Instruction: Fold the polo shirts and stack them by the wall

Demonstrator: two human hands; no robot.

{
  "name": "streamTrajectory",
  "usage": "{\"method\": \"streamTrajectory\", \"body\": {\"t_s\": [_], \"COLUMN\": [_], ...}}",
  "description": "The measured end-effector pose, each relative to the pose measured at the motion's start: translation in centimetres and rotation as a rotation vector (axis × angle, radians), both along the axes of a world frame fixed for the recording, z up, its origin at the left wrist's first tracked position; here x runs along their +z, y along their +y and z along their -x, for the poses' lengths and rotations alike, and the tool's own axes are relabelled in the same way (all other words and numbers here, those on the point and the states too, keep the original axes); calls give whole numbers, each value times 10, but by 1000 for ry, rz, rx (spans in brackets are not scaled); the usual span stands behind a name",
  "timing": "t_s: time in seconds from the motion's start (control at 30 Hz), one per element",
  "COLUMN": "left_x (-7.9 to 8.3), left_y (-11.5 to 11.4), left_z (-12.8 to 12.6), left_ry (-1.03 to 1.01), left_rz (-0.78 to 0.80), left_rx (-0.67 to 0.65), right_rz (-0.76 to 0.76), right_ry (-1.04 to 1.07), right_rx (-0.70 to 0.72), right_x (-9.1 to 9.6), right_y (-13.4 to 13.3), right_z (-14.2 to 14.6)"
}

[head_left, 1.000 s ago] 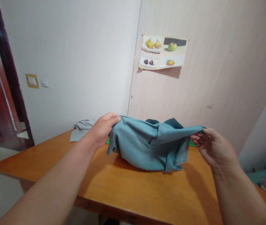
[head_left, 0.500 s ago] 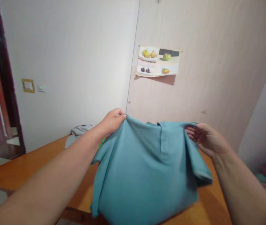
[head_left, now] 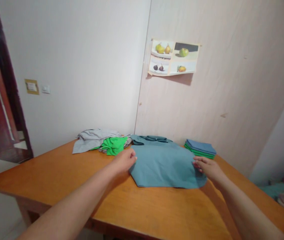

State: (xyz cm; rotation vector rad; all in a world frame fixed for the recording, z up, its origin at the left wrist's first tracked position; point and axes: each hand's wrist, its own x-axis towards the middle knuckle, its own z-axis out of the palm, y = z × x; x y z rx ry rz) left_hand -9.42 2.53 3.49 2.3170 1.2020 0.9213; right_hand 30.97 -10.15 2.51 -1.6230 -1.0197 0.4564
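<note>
A teal polo shirt (head_left: 164, 163) lies spread flat on the orange wooden table (head_left: 57, 173), collar toward the far wall. My left hand (head_left: 125, 160) pinches its left edge, fingers closed on the cloth. My right hand (head_left: 207, 167) rests on the shirt's right edge with the fingers curled onto the fabric.
A heap of grey (head_left: 92, 138) and bright green (head_left: 113, 145) clothes lies at the back left of the table. A neat stack of folded blue and green garments (head_left: 200, 148) sits at the back right. Walls close off the far side; a fruit poster (head_left: 173, 57) hangs there.
The shirt was held up by its shoulders in the air; now it has been laid down flat on the table and both hands have dropped to its side edges.
</note>
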Motion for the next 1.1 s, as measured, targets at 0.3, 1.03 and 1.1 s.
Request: {"method": "streamTrajectory", "body": {"t_s": [0.3,1.03,1.1], "left_x": [-29,4,-6], "left_y": [-59,-49,-52], "left_z": [4,65,62], "left_ry": [305,88,127], "left_rz": [-64,155,69], "left_rx": [-318,-259,-248], "right_rz": [199,181,188], "right_ry": [-647,-600,-668], "right_rx": [-64,181,180], "right_x": [-35,-24,-37], "right_y": [-34,-93,-95], "right_z": [-15,22,20]}}
